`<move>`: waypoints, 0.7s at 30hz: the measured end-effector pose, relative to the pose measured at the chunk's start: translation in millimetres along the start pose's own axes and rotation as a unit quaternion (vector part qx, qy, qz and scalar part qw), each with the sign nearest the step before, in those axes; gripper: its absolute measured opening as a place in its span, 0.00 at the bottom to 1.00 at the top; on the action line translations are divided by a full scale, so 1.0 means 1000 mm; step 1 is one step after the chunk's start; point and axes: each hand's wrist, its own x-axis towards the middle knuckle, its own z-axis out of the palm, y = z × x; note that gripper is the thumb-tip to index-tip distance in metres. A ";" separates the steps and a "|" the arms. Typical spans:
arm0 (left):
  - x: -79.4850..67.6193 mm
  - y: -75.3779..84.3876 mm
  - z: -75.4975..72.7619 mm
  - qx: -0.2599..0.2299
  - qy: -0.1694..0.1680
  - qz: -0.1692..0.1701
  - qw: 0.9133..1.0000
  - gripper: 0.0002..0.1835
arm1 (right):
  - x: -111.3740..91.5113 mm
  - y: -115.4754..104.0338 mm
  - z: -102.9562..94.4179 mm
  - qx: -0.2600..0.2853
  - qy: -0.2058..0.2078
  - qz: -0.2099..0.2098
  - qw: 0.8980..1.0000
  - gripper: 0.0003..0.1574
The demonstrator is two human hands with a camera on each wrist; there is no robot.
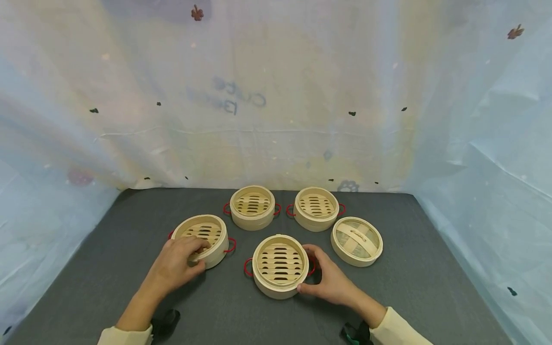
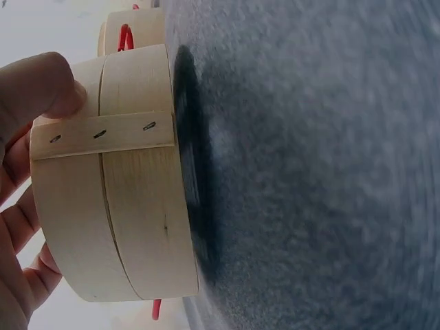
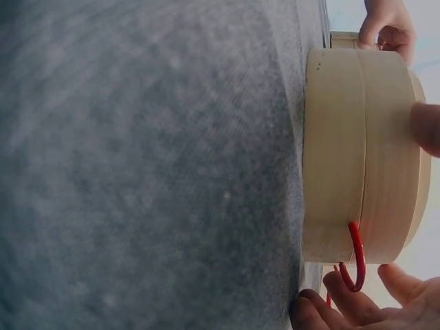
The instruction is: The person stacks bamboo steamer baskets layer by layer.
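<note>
On the left, a round bamboo steamer basket [image 1: 217,251] with red handles and a slatted base stands on the dark cloth. My left hand [image 1: 172,263] pinches its near rim, thumb on the outer wall [image 2: 75,213] and fingers over the inside. At front centre stands a second bamboo steamer basket [image 1: 276,291], upright. My right hand [image 1: 334,280] grips its right side, the thumb against the near wall [image 3: 337,151] and the other fingers by the red handle [image 3: 357,258]. Both baskets show bare slats inside.
Two more steamer baskets [image 1: 252,223] [image 1: 316,224] stand side by side at the back. A woven bamboo lid [image 1: 357,256] lies to the right of the front basket. Behind the dark tabletop [image 1: 414,287] hangs a pale plastic sheet [image 1: 280,158].
</note>
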 end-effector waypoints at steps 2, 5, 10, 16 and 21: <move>0.001 0.002 -0.001 0.003 0.004 -0.001 1.000 0.20 | 0.000 0.000 0.000 0.000 0.000 -0.002 1.000 0.54; 0.002 0.005 -0.002 0.001 0.007 -0.002 1.000 0.20 | 0.000 0.000 -0.001 0.002 0.000 -0.004 1.000 0.53; 0.003 0.009 -0.002 -0.009 0.013 0.000 1.000 0.20 | 0.000 -0.001 -0.001 0.005 -0.001 -0.006 1.000 0.53; 0.007 0.014 -0.003 -0.023 0.020 0.013 0.999 0.20 | 0.000 0.000 -0.001 -0.001 0.003 -0.006 1.000 0.54; 0.010 0.019 -0.004 -0.037 0.032 0.027 0.998 0.19 | 0.000 0.000 0.001 -0.007 0.005 -0.002 1.000 0.54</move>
